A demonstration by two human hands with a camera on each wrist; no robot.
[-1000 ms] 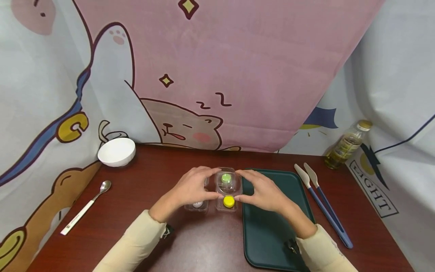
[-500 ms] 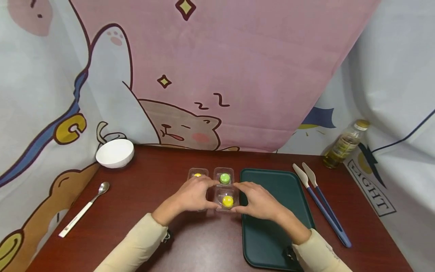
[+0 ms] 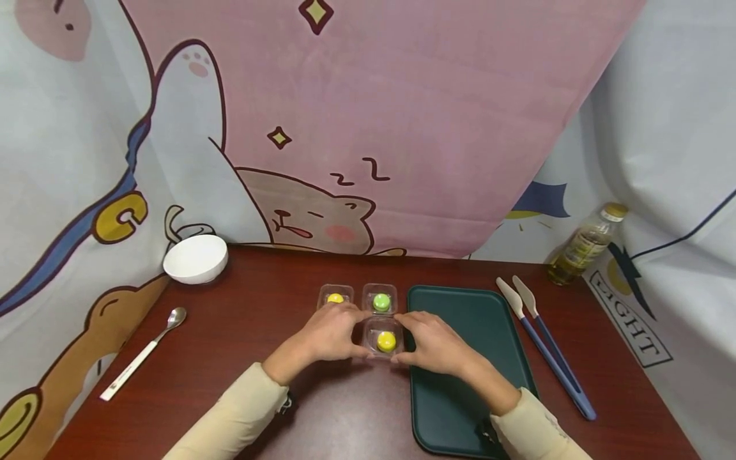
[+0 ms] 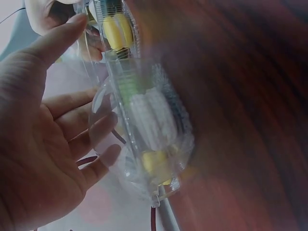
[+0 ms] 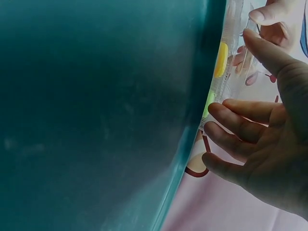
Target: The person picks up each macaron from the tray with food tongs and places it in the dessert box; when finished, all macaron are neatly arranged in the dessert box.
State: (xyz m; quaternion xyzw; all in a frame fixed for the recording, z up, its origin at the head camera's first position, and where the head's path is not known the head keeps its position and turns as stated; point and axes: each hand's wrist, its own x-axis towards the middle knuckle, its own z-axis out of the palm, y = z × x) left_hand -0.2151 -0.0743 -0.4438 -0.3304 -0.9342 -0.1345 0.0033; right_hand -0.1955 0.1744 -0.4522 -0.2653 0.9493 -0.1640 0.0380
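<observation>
A yellow macaron (image 3: pixel 386 342) sits in the near right cup of a group of clear plastic boxes. My left hand (image 3: pixel 332 332) and right hand (image 3: pixel 434 342) hold a clear lid (image 5: pixel 247 62) between them by its sides, just above that cup. Thumb and forefinger of each hand are at the lid's edges. Behind it lies a green macaron (image 3: pixel 381 302) in a clear cup. To the left, another yellow macaron (image 3: pixel 335 298) shows past my left hand. A white macaron (image 4: pixel 153 118) appears in the left wrist view; my left hand hides it in the head view.
A dark green tray (image 3: pixel 468 383) lies right beside the boxes, under my right hand. Blue-handled tongs (image 3: pixel 546 345) and an oil bottle (image 3: pixel 581 249) are farther right. At left are a white bowl (image 3: pixel 195 259) and a long spoon (image 3: pixel 144 354). Printed cloth (image 3: pixel 437 128) borders the table.
Both hands have moved slightly toward me with the lid. It has gone from over the gap between the green and yellow macarons to over the near yellow one.
</observation>
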